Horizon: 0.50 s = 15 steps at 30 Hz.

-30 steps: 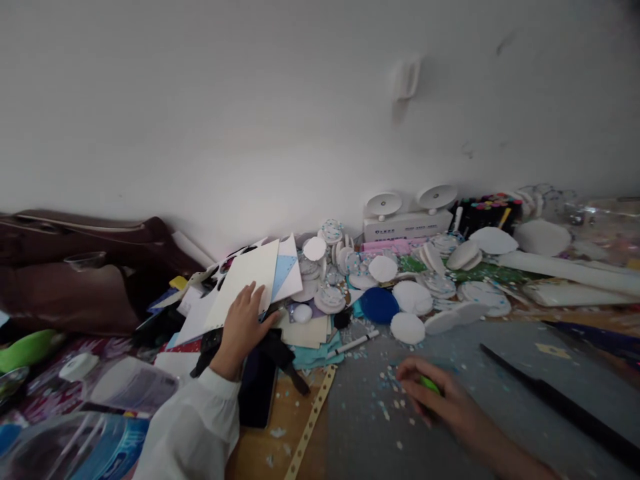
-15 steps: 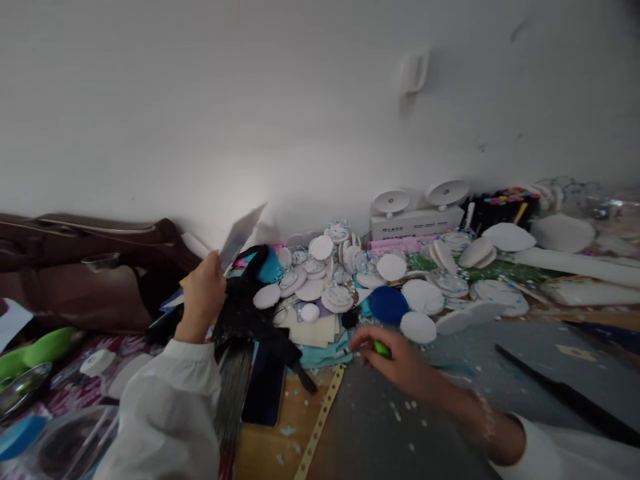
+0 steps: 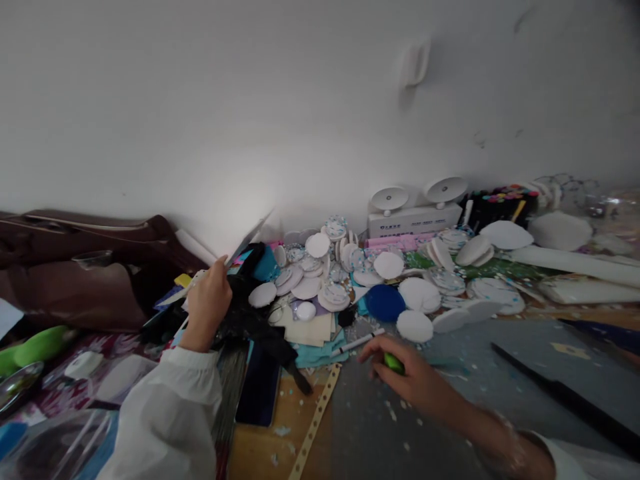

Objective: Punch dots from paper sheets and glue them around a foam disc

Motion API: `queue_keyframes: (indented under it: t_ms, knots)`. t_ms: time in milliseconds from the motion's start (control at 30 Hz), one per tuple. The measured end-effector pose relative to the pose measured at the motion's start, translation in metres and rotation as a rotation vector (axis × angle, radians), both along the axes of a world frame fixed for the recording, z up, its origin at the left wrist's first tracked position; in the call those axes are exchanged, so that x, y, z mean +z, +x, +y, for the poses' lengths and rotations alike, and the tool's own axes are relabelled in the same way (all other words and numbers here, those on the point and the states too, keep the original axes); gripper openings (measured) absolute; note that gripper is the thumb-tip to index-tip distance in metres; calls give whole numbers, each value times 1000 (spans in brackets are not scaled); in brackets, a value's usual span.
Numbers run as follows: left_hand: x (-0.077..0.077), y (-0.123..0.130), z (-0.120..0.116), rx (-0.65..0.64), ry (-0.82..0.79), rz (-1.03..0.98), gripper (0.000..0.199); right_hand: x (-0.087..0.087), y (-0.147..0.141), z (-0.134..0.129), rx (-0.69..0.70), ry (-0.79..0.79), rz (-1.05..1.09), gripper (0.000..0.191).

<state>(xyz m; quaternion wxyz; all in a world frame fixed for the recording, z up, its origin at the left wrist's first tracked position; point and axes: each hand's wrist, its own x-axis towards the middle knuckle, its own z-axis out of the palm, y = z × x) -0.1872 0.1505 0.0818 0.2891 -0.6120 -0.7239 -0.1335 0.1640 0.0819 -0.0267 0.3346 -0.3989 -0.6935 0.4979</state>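
My left hand (image 3: 207,303) is raised over the black cloth at the left, closed round the lower end of a thin grey-white sheet (image 3: 253,233). The sheet tilts up toward the wall, seen nearly edge-on. Low over the grey mat (image 3: 370,413), my right hand (image 3: 397,370) has curled fingers around a small bright green object (image 3: 394,363); most of it is hidden in the palm, so its kind does not show. Just beyond those fingertips lies a white pen (image 3: 359,341) with dark marks, at the edge of turquoise paper (image 3: 315,355).
Many white discs (image 3: 333,297) are heaped along the wall, with a dark blue disc (image 3: 385,303) in front. A phone (image 3: 257,383) and a yellow strip (image 3: 317,420) lie left of the mat. A black knife-shaped tool (image 3: 560,393) rests at right; a brown bag (image 3: 75,280) stands at left.
The sheet in my left hand has turned more edge-on and lower. My right hand has shifted slightly right and down, and the white pen now shows beside its fingertips.
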Motion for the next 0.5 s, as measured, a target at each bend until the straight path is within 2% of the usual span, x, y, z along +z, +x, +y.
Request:
queue_keyframes:
  t_ms: [133,233,300,367,433,500]
  knots:
    - [-8,5,-2,-36,-3,-8,48,1,3,-5,-5,-17,9,18]
    - [-15,11,-6,-112,-16,2,50,4,-3,-2,-17,-13,-25,22]
    - [-17,10,-9,-110,-2,3,50,7,-7,0,-2,-25,-35,24]
    - [-12,4,-12,-79,107,-16,46,11,-10,2,17,-45,-17,21]
    - [-2,-1,-16,-57,284,-43,40,17,-10,4,20,-57,47,18]
    - [8,0,-24,-88,427,-45,39,25,-8,5,5,-82,130,19]
